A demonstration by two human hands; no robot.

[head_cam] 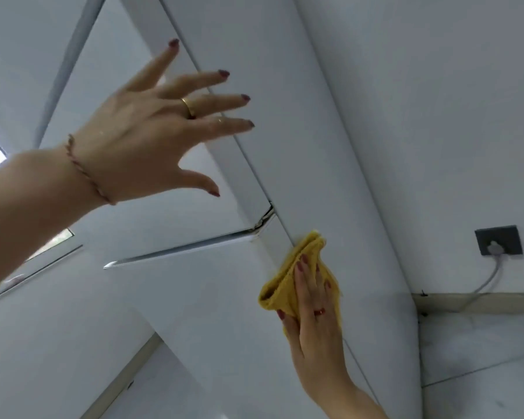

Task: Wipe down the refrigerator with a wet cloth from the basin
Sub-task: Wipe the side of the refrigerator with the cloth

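The white refrigerator (330, 131) fills the middle of the tilted view, its side panel running from top centre to bottom right. My right hand (310, 309) presses a folded yellow cloth (288, 282) flat against the fridge's front corner edge, just below the gap between its doors. My left hand (152, 128) is raised higher up with fingers spread, its fingertips at the upper door's edge, holding nothing. No basin is in view.
A dark wall socket (498, 240) with a white plug and cable (484, 282) sits on the white wall at right. Below it run a beige skirting board (478, 302) and pale floor tiles (481, 358). A chrome door handle (176, 251) shows at centre left.
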